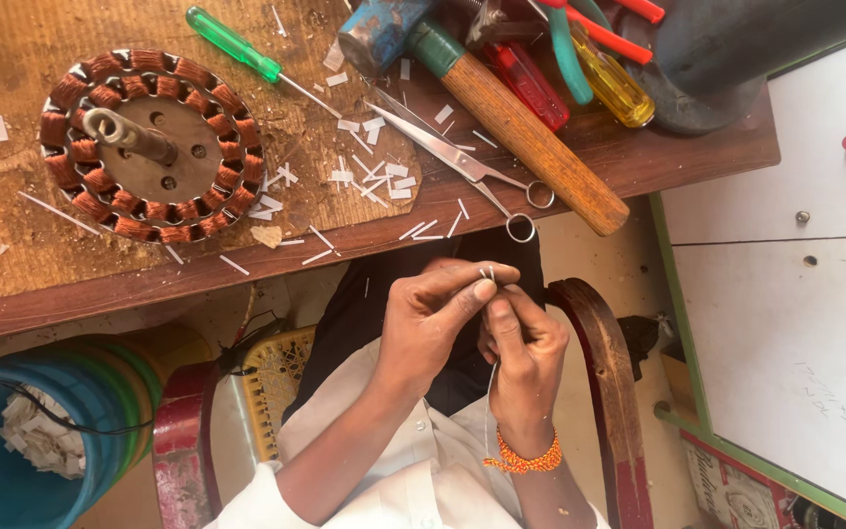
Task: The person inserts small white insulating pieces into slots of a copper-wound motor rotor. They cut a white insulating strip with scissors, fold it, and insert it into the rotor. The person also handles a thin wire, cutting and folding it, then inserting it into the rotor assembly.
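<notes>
My left hand point(433, 318) and my right hand point(523, 353) meet in front of my lap, just below the table edge. Both pinch a small pale strip point(488, 274) between the fingertips, and a thin white thread point(491, 392) hangs down from it along my right wrist. An orange braided band point(524, 458) circles that wrist. On the wooden table point(638, 162) above lies a round stator with copper windings point(152, 145), untouched.
Scissors point(452, 155), a wooden-handled hammer point(511, 113), a green screwdriver point(242, 47), red and yellow tool handles point(580, 78) and several white paper slivers point(369, 176) litter the table. A blue bucket point(31, 431) with scraps stands lower left, a white cabinet point(785, 274) at right.
</notes>
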